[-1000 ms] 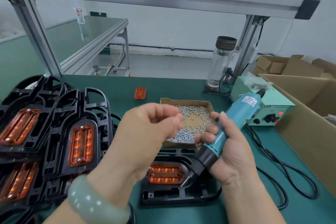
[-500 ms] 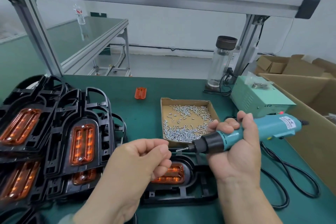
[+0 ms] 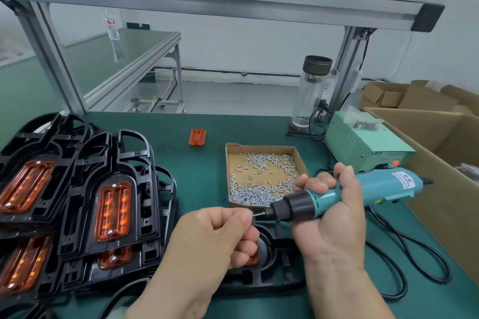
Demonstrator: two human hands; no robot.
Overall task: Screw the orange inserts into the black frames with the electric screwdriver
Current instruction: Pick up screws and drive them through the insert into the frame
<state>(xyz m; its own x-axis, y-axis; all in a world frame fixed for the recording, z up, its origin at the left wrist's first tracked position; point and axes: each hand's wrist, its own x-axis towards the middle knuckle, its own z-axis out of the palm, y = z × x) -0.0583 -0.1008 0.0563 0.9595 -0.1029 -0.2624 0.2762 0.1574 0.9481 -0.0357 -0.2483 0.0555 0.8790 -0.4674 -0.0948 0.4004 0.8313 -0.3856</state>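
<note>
Head view: the right hand (image 3: 334, 215) wraps its fingers round the teal electric screwdriver (image 3: 375, 186) and holds it nearly level, pointing left, probably so the tip can be loaded. The left hand (image 3: 215, 238), fingers curled, pinches the end of the bit (image 3: 260, 214) between thumb and forefinger. A screw there would be too small to make out.

Both hands hover over a black frame (image 3: 272, 282) lying flat on the green table (image 3: 207, 163). Its orange insert (image 3: 252, 258) shows only as a sliver beside the left knuckles.

The screw box (image 3: 259, 146) sits just beyond, within easy reach. Finished frames (image 3: 85, 189) are stacked at the left, out of the way.

The green power unit (image 3: 363, 145) reads "LED". The screwdriver's white label is too blurred to read.
</note>
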